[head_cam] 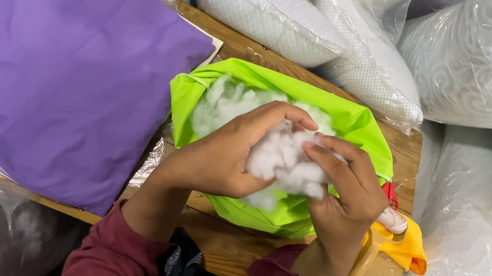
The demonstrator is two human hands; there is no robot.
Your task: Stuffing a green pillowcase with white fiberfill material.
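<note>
Both hands grip one clump of white stuffing [286, 158] over the open lime-green cover [337, 117]; left hand [223, 154] and right hand [345, 189] have fingers curled into it; the cover looks perhaps half filled; a purple cushion [51, 56] lies beside it, bagged white pillows [269, 4] crowd the wooden table [227, 242].

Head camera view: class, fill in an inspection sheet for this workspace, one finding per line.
Surface: wooden table, mostly covered.
Job's things: white stuffing over the open green cover.
Clutter: purple cushion at left; yellow cloth and a red-handled tool at right.
Hands: left hand and right hand both grip the stuffing.
Cables: nothing seen.
Surroundings: white pillows in clear plastic behind and at right.
</note>
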